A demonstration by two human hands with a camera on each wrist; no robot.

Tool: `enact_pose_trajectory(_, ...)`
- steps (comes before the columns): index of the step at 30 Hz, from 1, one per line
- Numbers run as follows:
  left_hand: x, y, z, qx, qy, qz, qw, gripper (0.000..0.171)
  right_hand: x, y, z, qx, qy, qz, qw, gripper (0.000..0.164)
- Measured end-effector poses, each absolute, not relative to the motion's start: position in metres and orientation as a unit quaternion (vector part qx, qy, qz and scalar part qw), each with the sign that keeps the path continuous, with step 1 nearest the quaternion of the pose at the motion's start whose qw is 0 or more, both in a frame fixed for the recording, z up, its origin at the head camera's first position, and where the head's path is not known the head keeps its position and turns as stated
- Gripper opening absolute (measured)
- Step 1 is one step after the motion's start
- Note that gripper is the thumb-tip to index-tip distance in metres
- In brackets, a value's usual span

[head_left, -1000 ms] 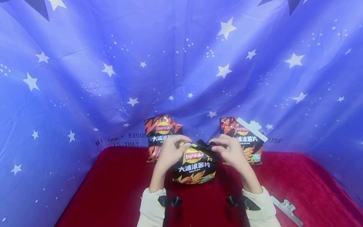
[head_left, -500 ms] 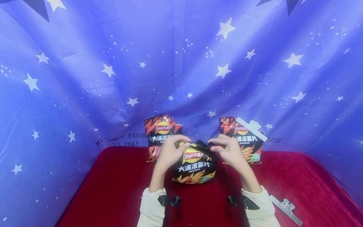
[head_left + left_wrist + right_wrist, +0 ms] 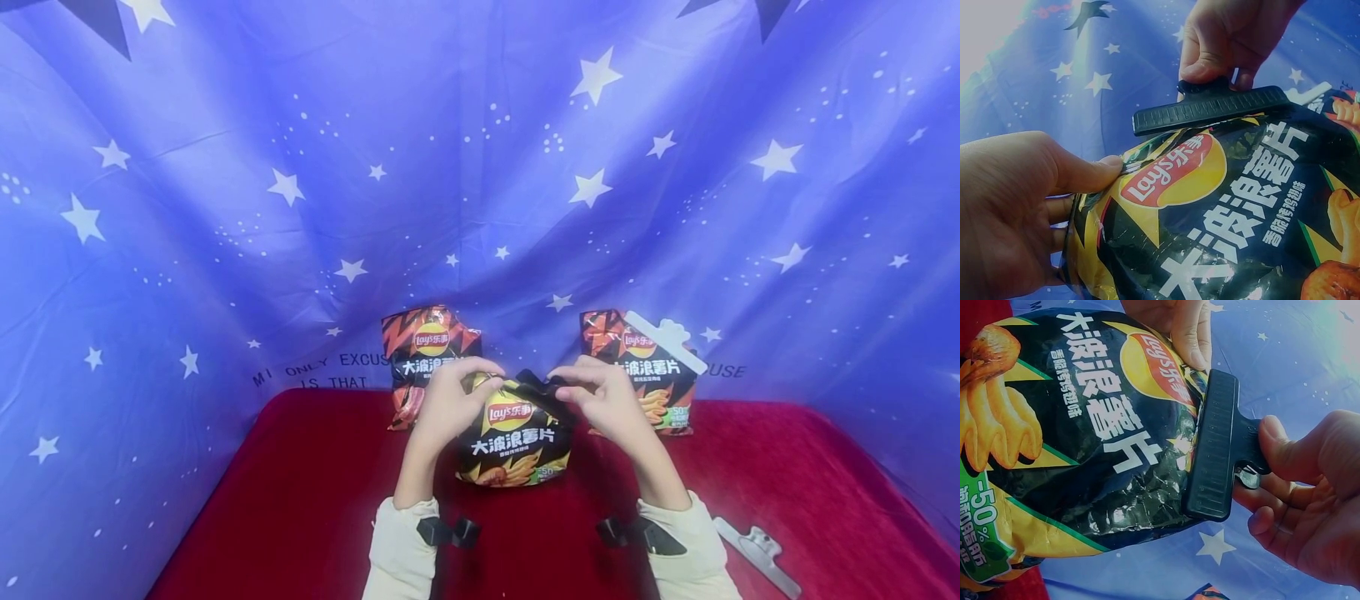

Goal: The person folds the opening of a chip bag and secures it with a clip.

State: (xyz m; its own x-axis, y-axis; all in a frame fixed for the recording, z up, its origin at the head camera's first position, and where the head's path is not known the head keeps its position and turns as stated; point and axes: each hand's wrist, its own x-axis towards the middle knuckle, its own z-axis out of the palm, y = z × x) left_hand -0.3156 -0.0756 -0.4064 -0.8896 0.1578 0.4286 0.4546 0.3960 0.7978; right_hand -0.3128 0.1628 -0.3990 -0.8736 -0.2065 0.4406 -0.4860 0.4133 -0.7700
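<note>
A black and yellow potato chip bag (image 3: 513, 450) stands between both hands above the red-covered table. My left hand (image 3: 453, 408) pinches its upper left corner, the thumb (image 3: 1100, 172) on the printed front and the other fingers behind. Across the folded top edge, toward the right, lies a black bag clip (image 3: 1213, 444). Its handle is pinched between the thumb and fingers of my right hand (image 3: 609, 404). In the left wrist view the clip's long ribbed bar (image 3: 1210, 109) lies along the bag's top. The clip's far side is hidden.
Behind my left hand stands a red and black chip bag (image 3: 431, 337). Another chip bag (image 3: 660, 404), with a white clip (image 3: 667, 342) across its top corner, stands back right. A grey clip (image 3: 757, 550) lies front right on the red cloth (image 3: 300, 500). A blue starry curtain (image 3: 480, 167) hangs behind.
The black clip has shifted very slightly left along the bag's top. Both hands keep almost the same place and hold, and the bag stays where it was.
</note>
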Motion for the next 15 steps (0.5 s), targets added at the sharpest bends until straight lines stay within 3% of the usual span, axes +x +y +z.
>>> enact_pose_trajectory(15,-0.3163,-0.0764,-0.407,-0.185,-0.821,-0.521,0.141,0.013,-0.315,0.1632,-0.4012,0.213,-0.828,0.498,0.146,0.023)
